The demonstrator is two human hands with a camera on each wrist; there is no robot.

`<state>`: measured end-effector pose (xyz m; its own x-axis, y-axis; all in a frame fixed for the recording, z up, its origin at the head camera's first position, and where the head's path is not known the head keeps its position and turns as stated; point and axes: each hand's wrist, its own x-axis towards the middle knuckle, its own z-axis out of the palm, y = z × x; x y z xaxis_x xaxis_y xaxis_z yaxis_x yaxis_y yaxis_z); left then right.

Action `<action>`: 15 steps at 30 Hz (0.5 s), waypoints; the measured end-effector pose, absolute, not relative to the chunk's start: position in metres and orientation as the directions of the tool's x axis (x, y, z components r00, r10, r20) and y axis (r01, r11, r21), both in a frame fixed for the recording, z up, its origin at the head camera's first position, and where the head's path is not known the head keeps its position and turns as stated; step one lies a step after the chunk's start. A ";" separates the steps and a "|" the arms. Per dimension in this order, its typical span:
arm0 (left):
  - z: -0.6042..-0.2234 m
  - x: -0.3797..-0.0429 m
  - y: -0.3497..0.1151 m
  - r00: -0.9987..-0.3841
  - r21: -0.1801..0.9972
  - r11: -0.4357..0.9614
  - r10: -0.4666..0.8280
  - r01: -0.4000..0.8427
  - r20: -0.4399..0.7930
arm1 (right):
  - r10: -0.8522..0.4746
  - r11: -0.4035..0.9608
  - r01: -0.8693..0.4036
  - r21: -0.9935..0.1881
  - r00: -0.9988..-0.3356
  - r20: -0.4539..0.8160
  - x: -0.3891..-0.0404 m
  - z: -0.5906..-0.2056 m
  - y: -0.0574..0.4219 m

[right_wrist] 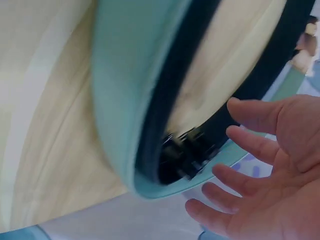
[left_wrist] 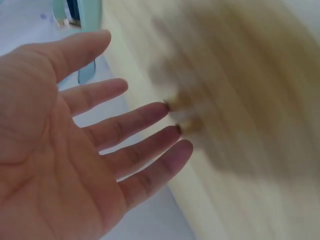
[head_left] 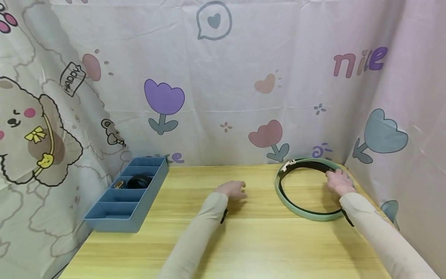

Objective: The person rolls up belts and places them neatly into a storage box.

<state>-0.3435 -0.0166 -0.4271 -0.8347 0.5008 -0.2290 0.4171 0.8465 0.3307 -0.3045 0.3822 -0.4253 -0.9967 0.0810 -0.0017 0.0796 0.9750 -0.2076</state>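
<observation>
A belt (head_left: 315, 216) lies looped into a wide ring on the right of the table, mint green outside and black inside. Its silvery buckle (head_left: 289, 164) is at the ring's upper left. My right hand (head_left: 339, 183) is over the ring's right side, fingers spread and slightly bent. In the right wrist view a black clip-like piece (right_wrist: 187, 152) sits inside the loop, near my fingertips; whether they touch the belt I cannot tell. My left hand (head_left: 232, 190) hovers over the middle of the table, palm sideways, fingers loosely extended and holding nothing.
On the left stands a blue-grey divided box (head_left: 148, 201) with several compartments. One holds a black coiled item (head_left: 139, 181) and a small gold-brown object (head_left: 119, 184). Behind the wooden table (head_left: 244, 248) hangs a printed curtain (head_left: 223, 77), which also encloses both sides.
</observation>
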 end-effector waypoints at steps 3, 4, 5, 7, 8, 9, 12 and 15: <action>-0.431 -0.342 0.006 -0.816 0.353 0.826 0.531 0.439 -0.228 | 0.120 0.967 0.112 -0.228 -0.993 0.022 -0.304 -0.427 0.391; -0.432 -0.341 0.012 -0.809 0.357 0.819 0.542 0.448 -0.228 | 0.132 0.964 0.123 -0.236 -0.991 0.022 -0.304 -0.427 0.393; -0.433 -0.339 0.019 -0.804 0.361 0.814 0.550 0.455 -0.225 | 0.144 0.961 0.135 -0.240 -0.989 0.020 -0.303 -0.428 0.396; -0.436 -0.337 0.030 -0.796 0.365 0.805 0.564 0.468 -0.222 | 0.168 0.957 0.163 -0.240 -0.986 -0.002 -0.303 -0.428 0.401; -0.437 -0.335 0.035 -0.793 0.364 0.801 0.569 0.475 -0.217 | 0.175 0.955 0.174 -0.239 -0.984 -0.017 -0.303 -0.428 0.403; -0.439 -0.334 0.040 -0.788 0.363 0.794 0.580 0.488 -0.208 | 0.181 0.954 0.184 -0.238 -0.983 -0.031 -0.303 -0.428 0.406; -0.443 -0.331 0.051 -0.771 0.352 0.772 0.611 0.530 -0.178 | 0.198 0.950 0.202 -0.237 -0.979 -0.043 -0.304 -0.427 0.412; -0.447 -0.327 0.058 -0.748 0.311 0.748 0.647 0.586 -0.146 | 0.216 0.944 0.214 -0.251 -0.976 -0.021 -0.307 -0.426 0.419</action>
<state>-0.3268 0.0580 -0.4474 -0.7483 0.6472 -0.1457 0.5863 0.7479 0.3113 -0.3065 0.4188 -0.4264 -0.9762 0.2157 -0.0211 0.2140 0.9441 -0.2508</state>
